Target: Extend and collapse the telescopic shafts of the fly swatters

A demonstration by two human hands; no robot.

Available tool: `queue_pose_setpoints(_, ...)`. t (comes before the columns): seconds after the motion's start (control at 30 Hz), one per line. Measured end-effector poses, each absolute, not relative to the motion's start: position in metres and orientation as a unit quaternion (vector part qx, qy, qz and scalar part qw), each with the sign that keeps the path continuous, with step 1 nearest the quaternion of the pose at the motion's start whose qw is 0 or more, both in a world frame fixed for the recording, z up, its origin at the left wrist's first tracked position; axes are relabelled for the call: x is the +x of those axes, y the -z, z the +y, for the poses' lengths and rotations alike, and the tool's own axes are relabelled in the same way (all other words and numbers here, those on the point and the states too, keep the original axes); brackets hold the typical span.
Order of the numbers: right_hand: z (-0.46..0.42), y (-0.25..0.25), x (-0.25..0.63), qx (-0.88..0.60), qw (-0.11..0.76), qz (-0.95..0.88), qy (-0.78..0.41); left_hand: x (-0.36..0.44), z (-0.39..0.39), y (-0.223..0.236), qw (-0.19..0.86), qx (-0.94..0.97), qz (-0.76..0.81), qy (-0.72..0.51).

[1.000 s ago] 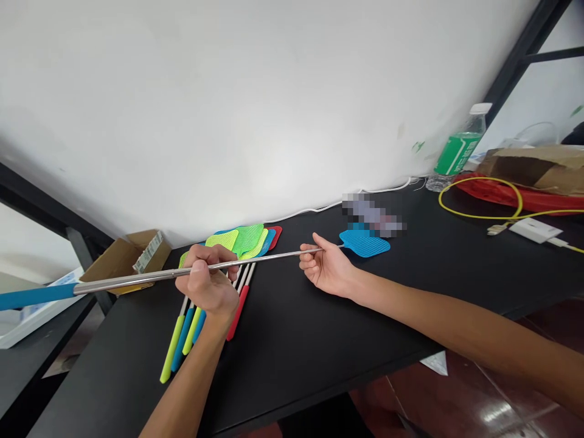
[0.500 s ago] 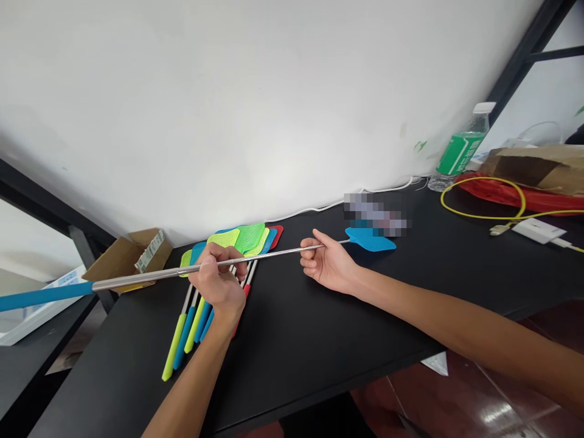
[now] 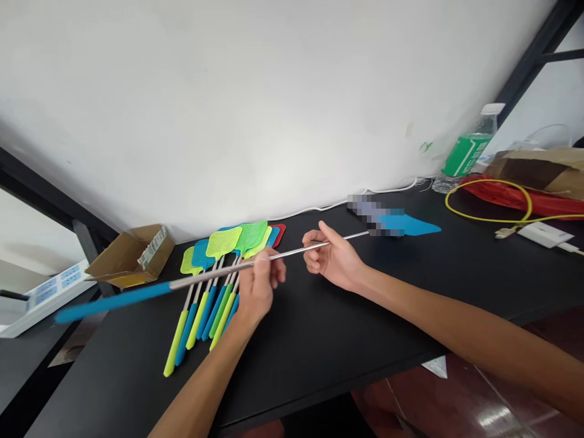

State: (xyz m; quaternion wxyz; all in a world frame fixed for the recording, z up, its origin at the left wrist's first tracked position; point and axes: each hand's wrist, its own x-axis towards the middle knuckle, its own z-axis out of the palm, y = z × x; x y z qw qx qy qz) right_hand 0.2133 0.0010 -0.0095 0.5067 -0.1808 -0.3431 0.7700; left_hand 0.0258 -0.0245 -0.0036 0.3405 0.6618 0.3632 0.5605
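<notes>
A blue fly swatter (image 3: 305, 247) with a thin metal rod lies slantwise across my view, held above the black table. Its blue handle (image 3: 114, 302) points left and looks smeared by motion; its blue head (image 3: 415, 225) points right, partly covered by a blurred patch. My left hand (image 3: 259, 281) is closed around the middle of the rod. Farther toward the head, my right hand (image 3: 335, 258) has its fingers loosely curled about the rod, thumb up. Below and left of my left hand, several fly swatters (image 3: 223, 242) in green, yellow, blue and red lie in an overlapping row.
An open cardboard box (image 3: 132, 258) stands at the back left, beside a white power strip (image 3: 55, 292). At the right are a water bottle (image 3: 469, 152), a yellow cable (image 3: 490, 216), a white charger (image 3: 545, 234) and a red bag (image 3: 502, 193). A white wall (image 3: 274, 109) rises behind the table (image 3: 310, 353).
The held fly swatter has slid to the right, its head farther from my right hand. My left hand has moved right with the rod, and my right hand has stayed nearly in place.
</notes>
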Motion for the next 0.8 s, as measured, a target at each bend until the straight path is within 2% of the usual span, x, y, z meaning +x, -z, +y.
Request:
queue_pose_setpoints(0.13, 0.012, 0.007, 0.22, -0.193, 0.595, -0.32, -0.711, 0.038, -0.037, 0.006, 0.378, 0.748, 0.342, -0.424)
queue_pose_setpoints(0.23, 0.017, 0.004, 0.225, -0.195, 0.622, -0.309, -0.692, 0.042, -0.041, 0.002, 0.367, 0.773, 0.347, -0.383)
queue_pose_setpoints(0.6, 0.021, 0.004, 0.229, -0.234, 0.648, -0.303, -0.659, 0.039, -0.038, 0.002, 0.288, 0.765, 0.346, -0.461)
queue_pose_setpoints(0.8, 0.03, 0.005, 0.237, -0.249, 0.685, -0.204, -0.653, 0.041, -0.042, 0.001, 0.283, 0.766, 0.322, -0.48)
